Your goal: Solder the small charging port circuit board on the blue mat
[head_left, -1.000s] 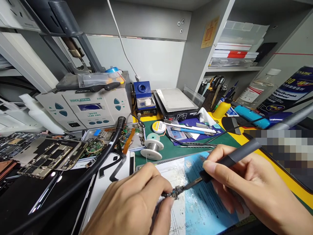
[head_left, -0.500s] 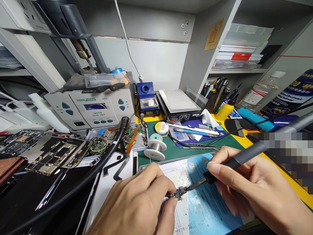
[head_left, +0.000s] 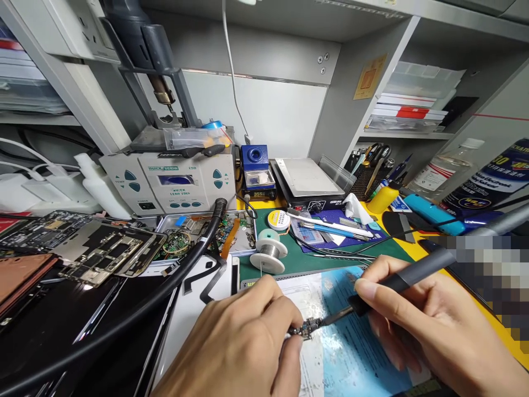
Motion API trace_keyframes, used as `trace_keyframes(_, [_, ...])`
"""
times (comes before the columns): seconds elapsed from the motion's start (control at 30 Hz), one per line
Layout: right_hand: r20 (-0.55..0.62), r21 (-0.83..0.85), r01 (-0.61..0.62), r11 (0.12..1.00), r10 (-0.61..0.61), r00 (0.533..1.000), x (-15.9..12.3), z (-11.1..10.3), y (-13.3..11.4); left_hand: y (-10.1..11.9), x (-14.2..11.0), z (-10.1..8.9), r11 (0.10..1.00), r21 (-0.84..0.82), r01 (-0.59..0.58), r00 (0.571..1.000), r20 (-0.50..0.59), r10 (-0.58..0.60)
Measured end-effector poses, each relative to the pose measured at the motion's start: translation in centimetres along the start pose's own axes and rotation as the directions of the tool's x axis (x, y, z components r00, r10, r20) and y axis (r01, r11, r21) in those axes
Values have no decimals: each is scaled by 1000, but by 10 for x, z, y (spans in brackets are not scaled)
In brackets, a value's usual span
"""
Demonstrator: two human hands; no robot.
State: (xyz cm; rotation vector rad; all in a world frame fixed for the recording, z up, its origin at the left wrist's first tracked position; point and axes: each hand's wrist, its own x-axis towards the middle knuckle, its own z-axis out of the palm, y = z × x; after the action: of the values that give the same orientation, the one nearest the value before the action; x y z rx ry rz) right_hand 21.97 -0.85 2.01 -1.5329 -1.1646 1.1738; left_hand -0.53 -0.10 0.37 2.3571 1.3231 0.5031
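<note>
My left hand (head_left: 243,342) pinches a tiny circuit board (head_left: 305,330) between thumb and forefinger, low over a blue and white work mat (head_left: 347,353). My right hand (head_left: 425,331) grips a grey-handled soldering iron (head_left: 397,280) like a pen. Its dark tip (head_left: 330,318) touches the right edge of the small board. The iron's handle runs up and right toward a grey cable.
A solder spool (head_left: 268,251) and a solder wick reel (head_left: 278,220) lie on the green mat behind my hands. A hot-air station (head_left: 173,184), blue soldering station (head_left: 258,173) and heating plate (head_left: 308,179) stand at the back. Phone boards (head_left: 103,253) and a black hose (head_left: 173,275) crowd the left.
The view has tilted up and shifted, so everything sits slightly lower and to the right. Both hands keep their hold, with the iron's tip still on the small board.
</note>
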Motion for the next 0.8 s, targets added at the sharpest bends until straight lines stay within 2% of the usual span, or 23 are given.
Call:
trace_keyframes(0.13, [17,-16,-3,1000,3,1000,1,-2,1,2,6,-4,1000,-16,18,999,-40,-18])
trace_keyframes(0.3, [41,-35,12,999,-11,999,2,-5,5,5,13,-6,1000,-21,23,999,-42,-24])
trace_keyframes(0.43, [116,-13,37,999,-35,993,4,-7,7,4,8,-3,1000,-13,20,999,-31,-20])
trace_keyframes(0.57, [88,-5,51,999,-50,995,5,-7,8,1,2,-1,1000,-4,7,1000,11,-7])
trace_keyframes(0.63, [126,-22,60,998,-57,990,5,-8,9,0,0,-1,1000,0,8,1000,26,-8])
trace_keyframes(0.8, [193,-28,63,998,-57,980,7,-14,14,2,1,-1,1000,-7,4,1000,-29,-4])
